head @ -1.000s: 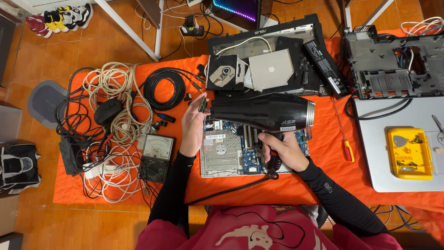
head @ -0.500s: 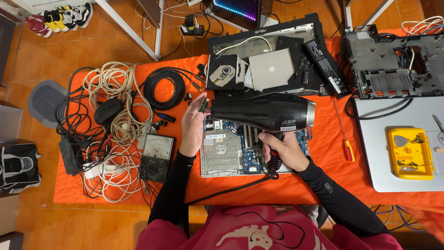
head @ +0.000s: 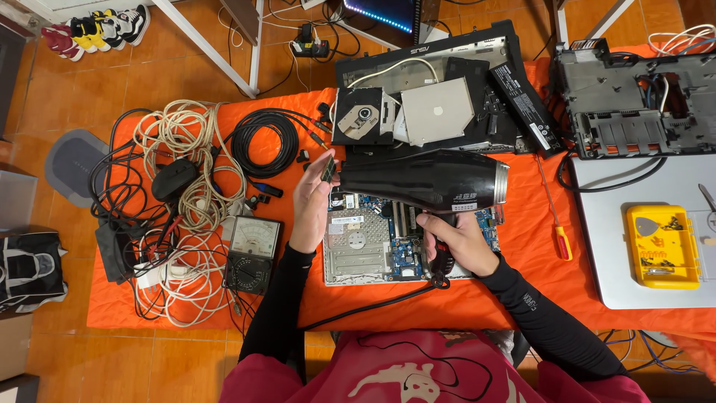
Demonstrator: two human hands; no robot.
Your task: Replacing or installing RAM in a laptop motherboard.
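From the head view, looking straight down: my right hand wraps tight around the grip of the bulky black plastic hair dryer, its barrel lying level above the bare laptop motherboard in its silver tray on the orange-covered surface. The dryer looks rigid and fairly hefty, nose-heavy I'd judge, so the handle low down is the right place to hold it. My left hand pinches a small flat green memory card by its edges just before the nozzle. That card looks light, stiff and fragile; edges only, I reckon. A grey analogue meter and a tangle of white cables sit off to the left.
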